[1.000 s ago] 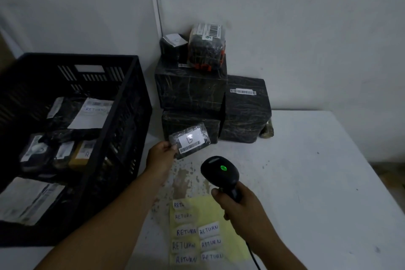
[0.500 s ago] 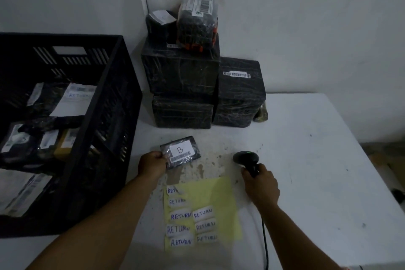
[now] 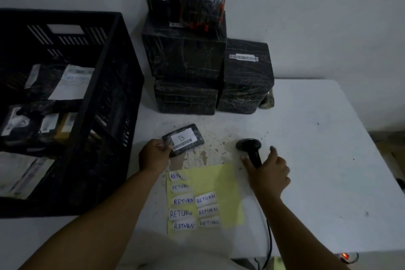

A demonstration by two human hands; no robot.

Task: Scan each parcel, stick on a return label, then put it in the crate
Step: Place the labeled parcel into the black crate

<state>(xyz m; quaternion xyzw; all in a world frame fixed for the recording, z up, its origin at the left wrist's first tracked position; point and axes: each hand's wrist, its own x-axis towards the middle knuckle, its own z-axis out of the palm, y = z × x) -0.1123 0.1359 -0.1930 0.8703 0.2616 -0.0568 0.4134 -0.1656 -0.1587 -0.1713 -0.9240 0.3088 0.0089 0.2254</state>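
Head view, looking down on the white table [image 3: 306,160], which fills most of the scene under dim light. On its left stands the black slatted crate [image 3: 114,98], already holding several dark parcels with white labels. At the far edge against the wall sits a stack of black-wrapped boxes [image 3: 186,55], with 1 more box [image 3: 247,81] touching its right side and 2 smaller wrapped packages perched on top. Near the front edge lies a yellow backing sheet [image 3: 214,184] carrying 8 white stickers, each handwritten RETURN. The left hand [image 3: 154,156] grips the near-left end of a small flat black parcel [image 3: 183,139], fingers curled round it; the parcel lies low on the table just right of the crate, its white label marked "B" with a barcode facing up. The right hand [image 3: 268,173] rests over the handle of the black scanner [image 3: 249,148], which lies on the table right of the parcel, its fingers spread and loosening rather than clasping it.
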